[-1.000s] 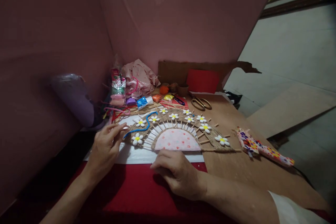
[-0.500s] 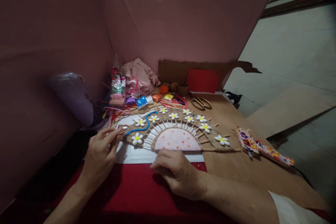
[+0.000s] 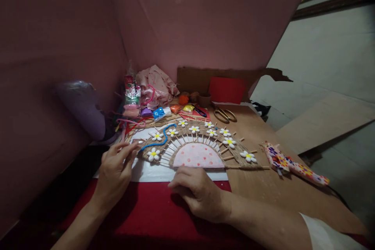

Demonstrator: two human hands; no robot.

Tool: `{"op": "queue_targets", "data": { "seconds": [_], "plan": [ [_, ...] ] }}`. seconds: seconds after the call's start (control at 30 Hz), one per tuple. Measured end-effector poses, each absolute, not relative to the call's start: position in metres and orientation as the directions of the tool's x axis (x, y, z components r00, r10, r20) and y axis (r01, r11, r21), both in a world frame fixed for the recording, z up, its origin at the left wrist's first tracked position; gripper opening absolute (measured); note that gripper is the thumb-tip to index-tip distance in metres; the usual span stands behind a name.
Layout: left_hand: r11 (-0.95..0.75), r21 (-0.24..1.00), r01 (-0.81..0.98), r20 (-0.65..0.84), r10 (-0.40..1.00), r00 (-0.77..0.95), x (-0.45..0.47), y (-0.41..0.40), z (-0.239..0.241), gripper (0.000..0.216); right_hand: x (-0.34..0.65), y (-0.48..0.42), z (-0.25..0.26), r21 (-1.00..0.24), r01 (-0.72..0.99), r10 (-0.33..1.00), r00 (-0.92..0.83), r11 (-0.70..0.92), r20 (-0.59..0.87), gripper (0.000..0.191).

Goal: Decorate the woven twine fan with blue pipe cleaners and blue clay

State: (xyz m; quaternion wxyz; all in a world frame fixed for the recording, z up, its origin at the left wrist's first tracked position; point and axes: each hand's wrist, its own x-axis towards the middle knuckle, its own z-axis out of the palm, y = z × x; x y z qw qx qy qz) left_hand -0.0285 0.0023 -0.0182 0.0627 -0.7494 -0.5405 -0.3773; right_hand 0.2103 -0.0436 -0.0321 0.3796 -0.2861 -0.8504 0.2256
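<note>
A half-round fan (image 3: 238, 150) of jute twine and thin sticks lies on white paper (image 3: 152, 172), with white flowers along its arc and a pink dotted half-circle (image 3: 197, 156) at its middle. A blue pipe cleaner (image 3: 163, 140) winds over its left part. My left hand (image 3: 115, 168) is at the fan's left end, fingers apart, fingertips touching the twine close to the pipe cleaner's lower end. My right hand (image 3: 199, 192) rests on the straight lower edge under the pink half-circle, fingers bent, holding nothing.
A patterned glue gun (image 3: 293, 166) lies on the brown board (image 3: 263, 191) at right. Gold scissors (image 3: 224, 115), small clay packs (image 3: 160, 113), loose sticks, a pink cloth (image 3: 155, 84) and a red card (image 3: 226, 90) sit at the back. Red cloth (image 3: 158, 215) covers the near edge.
My left hand has slid a little down and left along the fan's left end. My right hand and the fan have stayed put.
</note>
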Motion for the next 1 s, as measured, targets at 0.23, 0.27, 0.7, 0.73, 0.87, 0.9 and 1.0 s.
{"op": "queue_targets", "data": {
  "seconds": [0.23,0.27,0.7,0.73,0.87,0.9,1.0],
  "plan": [
    [-0.425,0.263,0.866,0.571,0.792,0.215,-0.027,0.008,-0.022,0.03,0.21,-0.044,-0.032,-0.605,0.303,0.656,-0.54,0.737,0.528,0.018],
    [-0.428,0.266,0.864,0.582,0.785,0.21,-0.027,0.008,-0.02,0.03,0.21,-0.044,-0.032,-0.606,0.305,0.657,-0.542,0.735,0.524,0.019],
    [-0.478,0.225,0.849,0.55,0.782,0.295,-0.012,0.023,-0.014,0.033,0.21,-0.042,-0.034,-0.59,0.291,0.64,-0.531,0.753,0.555,0.02],
    [-0.479,0.215,0.851,0.561,0.774,0.294,-0.011,0.024,-0.013,0.034,0.21,-0.042,-0.034,-0.586,0.289,0.637,-0.529,0.757,0.561,0.02],
    [-0.499,0.166,0.851,0.59,0.742,0.319,0.001,0.028,-0.005,0.033,0.21,-0.042,-0.035,-0.573,0.297,0.632,-0.524,0.764,0.571,0.021],
    [-0.512,0.162,0.844,0.585,0.738,0.336,0.005,0.028,-0.003,0.032,0.21,-0.042,-0.035,-0.569,0.303,0.632,-0.525,0.765,0.57,0.021],
    [-0.525,0.137,0.84,0.539,0.751,0.381,0.017,0.029,-0.001,0.03,0.21,-0.042,-0.035,-0.561,0.316,0.633,-0.533,0.765,0.562,0.02]
  ]
}}
